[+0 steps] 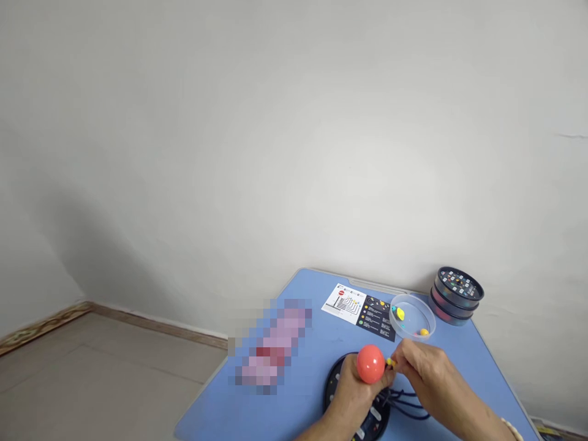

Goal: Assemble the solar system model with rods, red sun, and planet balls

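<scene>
The left hand [350,392] grasps a seemingly mounted glossy red ball [370,364] from beneath; the right hand [429,367] pinches a yellow piece [390,362]; coloured pieces [400,314] lie unfitted in a clear plastic dish [417,313].

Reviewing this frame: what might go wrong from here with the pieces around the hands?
1. The small yellow piece at the right hand is tiny and might slip from its pinch.
2. The clear dish sits just beyond that hand; a careless knock could scatter the small pieces inside.
3. The thin dark curved strands lie close below the right hand, so it might snag or bend them.
</scene>
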A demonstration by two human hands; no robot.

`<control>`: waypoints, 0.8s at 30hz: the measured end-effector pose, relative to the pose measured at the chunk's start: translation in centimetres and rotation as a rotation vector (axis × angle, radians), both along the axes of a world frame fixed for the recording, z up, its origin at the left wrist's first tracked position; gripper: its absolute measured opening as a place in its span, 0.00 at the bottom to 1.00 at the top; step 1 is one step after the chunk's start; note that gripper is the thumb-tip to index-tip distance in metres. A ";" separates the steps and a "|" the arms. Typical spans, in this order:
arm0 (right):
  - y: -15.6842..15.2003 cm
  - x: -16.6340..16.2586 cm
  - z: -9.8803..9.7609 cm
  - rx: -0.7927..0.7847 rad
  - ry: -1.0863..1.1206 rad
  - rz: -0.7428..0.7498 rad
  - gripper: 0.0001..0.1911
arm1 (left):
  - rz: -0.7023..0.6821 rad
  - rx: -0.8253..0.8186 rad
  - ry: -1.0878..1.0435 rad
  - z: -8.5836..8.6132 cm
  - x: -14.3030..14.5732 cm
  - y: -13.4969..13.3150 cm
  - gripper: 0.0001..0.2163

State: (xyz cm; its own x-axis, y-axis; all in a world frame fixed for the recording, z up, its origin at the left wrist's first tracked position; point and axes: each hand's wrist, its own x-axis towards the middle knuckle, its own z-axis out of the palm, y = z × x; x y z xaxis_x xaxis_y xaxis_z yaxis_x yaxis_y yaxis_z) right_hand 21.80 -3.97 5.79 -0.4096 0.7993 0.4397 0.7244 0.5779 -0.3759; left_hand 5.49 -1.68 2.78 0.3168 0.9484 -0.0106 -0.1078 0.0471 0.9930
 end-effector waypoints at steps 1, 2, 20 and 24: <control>0.0 0.0 0.0 0.005 -0.002 -0.001 0.12 | 0.003 0.000 0.002 -0.1 0.0 0.1 0.17; 0.0 -0.1 0.0 0.007 -0.005 -0.003 0.12 | 0.007 -0.001 0.005 -0.1 0.0 0.1 0.16; 0.1 -0.1 -0.1 0.003 0.118 0.064 0.08 | -0.185 0.006 -0.007 0.7 -1.7 0.3 0.12; 0.2 -0.1 -0.3 -0.012 0.128 0.065 0.08 | -0.187 -0.108 -0.023 0.3 -3.1 0.4 0.24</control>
